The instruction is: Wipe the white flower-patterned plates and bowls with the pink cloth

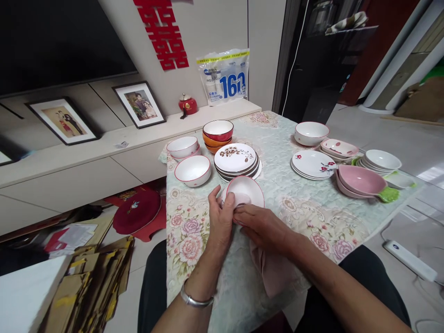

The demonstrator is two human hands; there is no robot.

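A white bowl with a red rim (pixel 255 190) is tilted toward me above the near part of the table. My left hand (pixel 222 215) is closed on its left side, the thumb over the rim. Against the bowl's near side my right hand (pixel 265 226) presses a pale pink cloth (pixel 272 268), which hangs down below the wrist. Part of the cloth shows inside the bowl. Just beyond stands a stack of plates (pixel 236 158) with a brown flower pattern. Another red-rimmed white bowl (pixel 193 170) sits to the left of that stack.
Red and orange bowls (pixel 218 131) are stacked farther back. On the right are flowered plates (pixel 312 164), a white bowl (pixel 311 133), pink leaf-shaped dishes (pixel 362 180) and small white bowls (pixel 383 159). Flattened cardboard (pixel 93 282) lies left of the flower-patterned tablecloth (pixel 190 231).
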